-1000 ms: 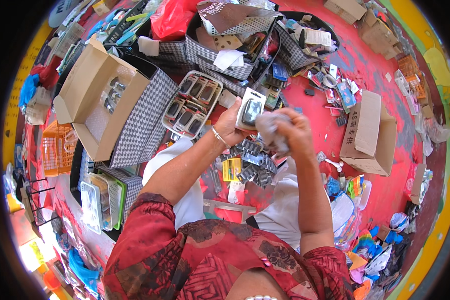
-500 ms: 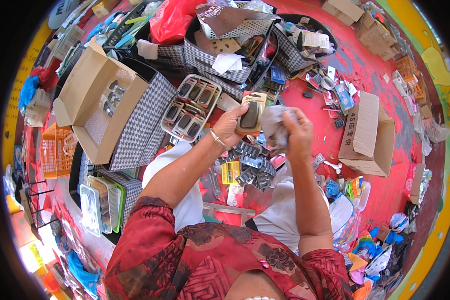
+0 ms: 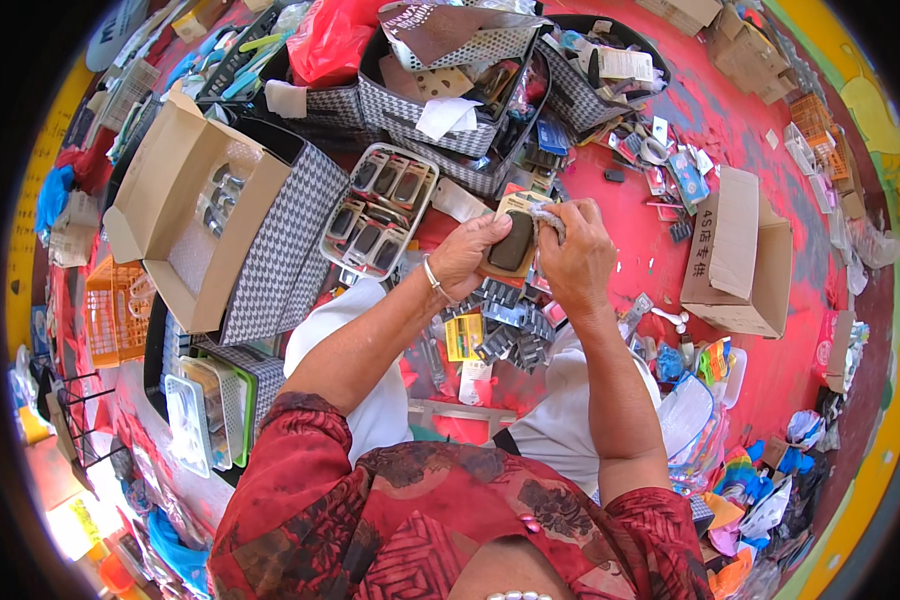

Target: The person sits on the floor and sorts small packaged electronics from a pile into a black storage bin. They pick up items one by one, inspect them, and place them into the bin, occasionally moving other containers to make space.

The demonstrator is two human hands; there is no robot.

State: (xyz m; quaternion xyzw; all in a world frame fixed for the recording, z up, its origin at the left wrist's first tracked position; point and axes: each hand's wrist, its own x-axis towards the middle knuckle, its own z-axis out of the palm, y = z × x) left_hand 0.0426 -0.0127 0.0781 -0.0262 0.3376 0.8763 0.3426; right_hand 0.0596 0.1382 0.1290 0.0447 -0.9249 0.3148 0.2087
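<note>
My left hand (image 3: 462,258) is closed on the lower left edge of a carded blister pack (image 3: 511,243) with a dark, rounded item in it. My right hand (image 3: 582,258) pinches a crumpled grey cloth (image 3: 547,219) against the pack's right edge. Just left of my left hand lies a white tray (image 3: 432,203) of several similar packs (image 3: 377,210). Below both hands is a heap of small dark pieces (image 3: 515,330), with a yellow packet (image 3: 463,338) beside it.
An open brown carton (image 3: 206,275) rests on a houndstooth storage bin (image 3: 288,235) at left. More patterned bins (image 3: 435,125) and a red plastic bag (image 3: 335,42) stand at the far side. Another carton (image 3: 725,235) stands right on the red floor (image 3: 630,240), near scattered small goods.
My right hand has moved slightly left and down, bringing the cloth from beside the pack onto its right edge. The pack has tilted and shifted a little in my left hand.
</note>
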